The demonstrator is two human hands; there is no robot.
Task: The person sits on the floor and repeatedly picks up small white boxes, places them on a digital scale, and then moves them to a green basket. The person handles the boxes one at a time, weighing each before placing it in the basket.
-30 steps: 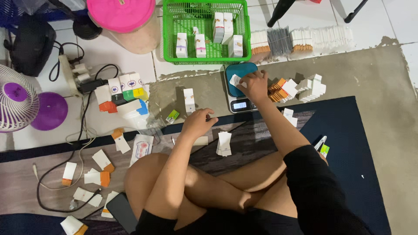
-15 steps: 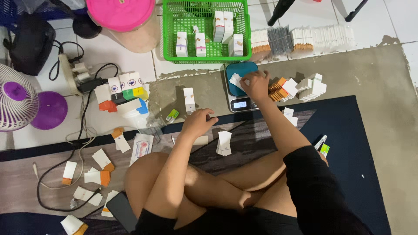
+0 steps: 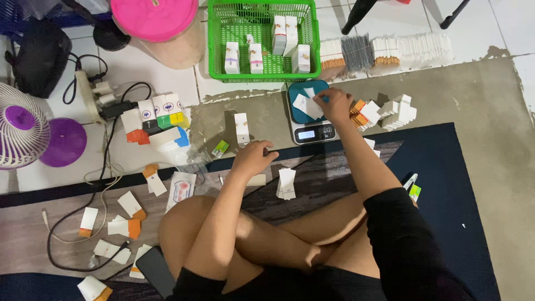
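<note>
On floor mat | right hand [image 3: 334, 105]: fingers pinch white sachet [image 3: 308, 105] over scale [image 3: 310, 113] | left hand [image 3: 253, 159]: fingers curled, grip unclear.

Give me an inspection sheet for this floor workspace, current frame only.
Surface: dark mat over bare concrete and white tile.
Job's things: digital scale with white packets on its blue pan; small white box on the mat.
Clutter: flat cartons scattered at left; stacked cartons beside the scale; green basket holding upright boxes.
Grippers: right hand touches the packets on the scale; left hand rests curled on the mat, grip unclear.
Cables: power strip with plugs; white cable looping over the floor.
Surroundings: purple fan, pink-lidded jar, phone by the knee.
</note>
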